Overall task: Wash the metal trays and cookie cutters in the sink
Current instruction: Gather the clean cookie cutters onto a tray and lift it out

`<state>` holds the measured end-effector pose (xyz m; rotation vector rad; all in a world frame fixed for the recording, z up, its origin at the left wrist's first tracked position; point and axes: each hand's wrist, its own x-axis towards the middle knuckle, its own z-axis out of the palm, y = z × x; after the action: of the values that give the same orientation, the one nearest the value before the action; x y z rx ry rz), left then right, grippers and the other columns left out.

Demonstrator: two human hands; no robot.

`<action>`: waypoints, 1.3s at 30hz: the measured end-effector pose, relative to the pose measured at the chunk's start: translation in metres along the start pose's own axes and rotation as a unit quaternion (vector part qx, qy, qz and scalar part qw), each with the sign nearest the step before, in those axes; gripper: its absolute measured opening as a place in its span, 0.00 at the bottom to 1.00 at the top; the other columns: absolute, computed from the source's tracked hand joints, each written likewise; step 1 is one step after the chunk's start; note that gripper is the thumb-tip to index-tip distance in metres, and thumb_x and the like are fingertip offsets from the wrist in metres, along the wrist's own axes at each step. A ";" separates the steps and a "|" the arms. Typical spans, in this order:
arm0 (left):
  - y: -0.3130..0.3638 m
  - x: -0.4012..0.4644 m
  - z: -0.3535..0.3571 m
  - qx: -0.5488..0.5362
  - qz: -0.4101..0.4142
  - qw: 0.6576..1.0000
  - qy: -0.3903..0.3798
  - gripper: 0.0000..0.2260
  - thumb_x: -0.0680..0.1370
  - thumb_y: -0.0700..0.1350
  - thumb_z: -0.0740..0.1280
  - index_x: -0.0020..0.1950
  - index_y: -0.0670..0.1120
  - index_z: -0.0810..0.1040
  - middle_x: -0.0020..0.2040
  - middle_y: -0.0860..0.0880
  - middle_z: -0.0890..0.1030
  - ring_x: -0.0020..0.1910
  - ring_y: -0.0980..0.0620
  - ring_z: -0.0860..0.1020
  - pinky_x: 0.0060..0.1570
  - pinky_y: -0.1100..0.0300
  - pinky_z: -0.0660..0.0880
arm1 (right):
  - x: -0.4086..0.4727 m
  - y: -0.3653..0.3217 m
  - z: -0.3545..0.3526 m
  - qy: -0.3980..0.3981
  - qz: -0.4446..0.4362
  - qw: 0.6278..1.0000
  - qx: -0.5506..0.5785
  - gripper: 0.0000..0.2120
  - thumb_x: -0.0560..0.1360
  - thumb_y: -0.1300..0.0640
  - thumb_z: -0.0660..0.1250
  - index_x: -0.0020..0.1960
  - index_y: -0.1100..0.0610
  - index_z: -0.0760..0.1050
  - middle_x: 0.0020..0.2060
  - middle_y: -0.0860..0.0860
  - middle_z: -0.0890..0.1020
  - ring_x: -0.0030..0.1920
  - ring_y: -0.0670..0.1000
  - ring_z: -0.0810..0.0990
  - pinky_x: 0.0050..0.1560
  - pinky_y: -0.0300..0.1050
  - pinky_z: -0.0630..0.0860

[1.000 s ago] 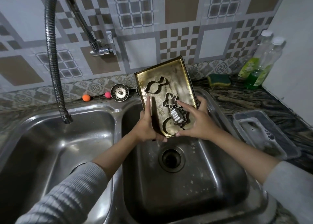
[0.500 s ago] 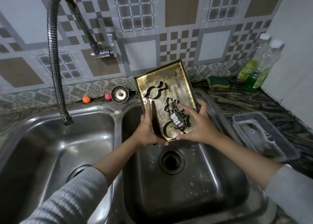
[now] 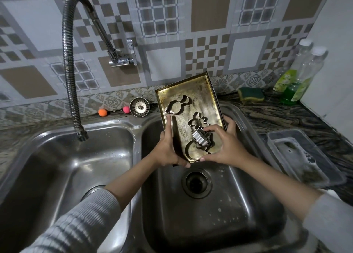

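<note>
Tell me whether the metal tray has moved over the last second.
Yes, slightly. The metal tray has sunk toward the sink drain; the gap between its near edge and the drain's rim is narrower.

Tray [image 3: 193, 100] near edge hidden behind hands; bottle labels [image 3: 285, 79] unreadable (too small); sleeves cut by frame edge

Nothing readable here: the green label on the dish-soap bottle [image 3: 284, 80], at two o'clock, is too blurred to read.
</note>
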<state>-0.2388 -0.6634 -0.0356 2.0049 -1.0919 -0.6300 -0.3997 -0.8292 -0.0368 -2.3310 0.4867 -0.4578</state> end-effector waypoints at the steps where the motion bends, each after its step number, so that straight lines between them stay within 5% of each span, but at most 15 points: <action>1: 0.000 0.000 0.000 0.002 0.001 1.000 0.000 0.74 0.53 0.47 0.85 0.70 0.58 0.22 0.77 0.41 0.44 0.77 0.44 0.44 0.72 0.48 0.49 | -0.001 0.000 0.000 0.001 0.002 1.000 0.001 0.39 0.52 0.44 0.83 0.60 0.42 0.71 0.72 0.50 0.48 0.72 0.49 0.42 0.68 0.49 0.48; 7: -0.005 0.009 -0.009 0.023 0.038 0.999 -0.031 0.75 0.50 0.55 0.84 0.69 0.59 0.21 0.77 0.51 0.34 0.77 0.44 0.42 0.75 0.41 0.48 | -0.001 -0.011 -0.002 0.022 -0.005 1.000 -0.018 0.40 0.52 0.44 0.83 0.61 0.44 0.72 0.70 0.51 0.51 0.73 0.51 0.47 0.68 0.47 0.51; 10: -0.006 0.014 -0.013 0.001 0.048 0.997 -0.052 0.73 0.54 0.48 0.84 0.71 0.53 0.23 0.75 0.56 0.35 0.75 0.55 0.40 0.75 0.56 0.44 | 0.000 -0.018 -0.004 0.027 -0.004 0.999 -0.037 0.40 0.52 0.44 0.83 0.61 0.45 0.72 0.70 0.52 0.50 0.74 0.56 0.49 0.68 0.46 0.52; 15: -0.007 0.025 -0.017 -0.045 0.055 0.996 -0.046 0.68 0.57 0.41 0.83 0.76 0.51 0.32 0.73 0.60 0.45 0.68 0.72 0.46 0.61 0.84 0.47 | 0.001 -0.022 -0.008 0.033 -0.001 0.998 -0.058 0.41 0.52 0.42 0.82 0.62 0.44 0.72 0.71 0.52 0.49 0.75 0.58 0.50 0.71 0.52 0.58; 18: -0.007 0.028 -0.018 -0.049 0.068 0.996 -0.038 0.63 0.56 0.37 0.83 0.76 0.46 0.40 0.72 0.61 0.54 0.67 0.75 0.55 0.65 0.80 0.54 | 0.002 -0.020 -0.010 0.039 0.004 0.998 -0.055 0.40 0.52 0.42 0.82 0.61 0.44 0.72 0.71 0.51 0.49 0.75 0.59 0.49 0.72 0.54 0.58; 20: -0.008 0.029 -0.016 -0.056 0.070 0.995 -0.038 0.54 0.57 0.33 0.82 0.71 0.43 0.49 0.65 0.61 0.62 0.61 0.79 0.63 0.59 0.80 0.61 | 0.002 -0.017 -0.011 0.042 0.003 0.998 -0.052 0.40 0.52 0.43 0.83 0.61 0.44 0.72 0.71 0.51 0.49 0.75 0.58 0.49 0.72 0.53 0.57; 27: -0.015 0.023 -0.008 -0.047 0.062 0.997 0.010 0.46 0.55 0.45 0.84 0.60 0.47 0.54 0.55 0.55 0.69 0.55 0.60 0.73 0.54 0.73 0.69 | 0.001 -0.010 -0.009 0.048 -0.005 0.998 -0.028 0.39 0.52 0.44 0.83 0.60 0.46 0.73 0.70 0.52 0.51 0.71 0.47 0.45 0.69 0.49 0.55; 30: -0.008 0.016 -0.009 -0.053 0.062 0.996 0.033 0.44 0.59 0.43 0.82 0.60 0.45 0.54 0.55 0.58 0.66 0.54 0.62 0.71 0.57 0.70 0.70 | 0.001 -0.008 -0.004 0.063 -0.005 0.998 -0.013 0.39 0.51 0.44 0.83 0.59 0.47 0.74 0.69 0.53 0.54 0.70 0.46 0.47 0.70 0.48 0.55; 34: -0.002 0.005 -0.010 -0.041 0.069 0.997 0.016 0.57 0.57 0.53 0.83 0.74 0.53 0.47 0.74 0.54 0.58 0.74 0.52 0.59 0.73 0.51 0.59 | 0.001 -0.006 0.002 0.064 -0.006 0.998 -0.010 0.39 0.51 0.45 0.83 0.59 0.47 0.74 0.68 0.53 0.54 0.70 0.46 0.49 0.70 0.47 0.54; 39: -0.007 -0.005 -0.007 0.037 0.074 0.997 -0.005 0.64 0.52 0.58 0.82 0.76 0.60 0.42 0.76 0.53 0.51 0.75 0.50 0.51 0.73 0.45 0.53 | 0.002 -0.009 0.000 0.051 -0.017 0.998 -0.026 0.38 0.52 0.45 0.83 0.60 0.46 0.73 0.70 0.53 0.52 0.73 0.52 0.50 0.70 0.49 0.57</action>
<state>-0.2331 -0.6542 -0.0369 1.9637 -1.2733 -0.5293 -0.3965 -0.8240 -0.0305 -2.3782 0.5138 -0.5880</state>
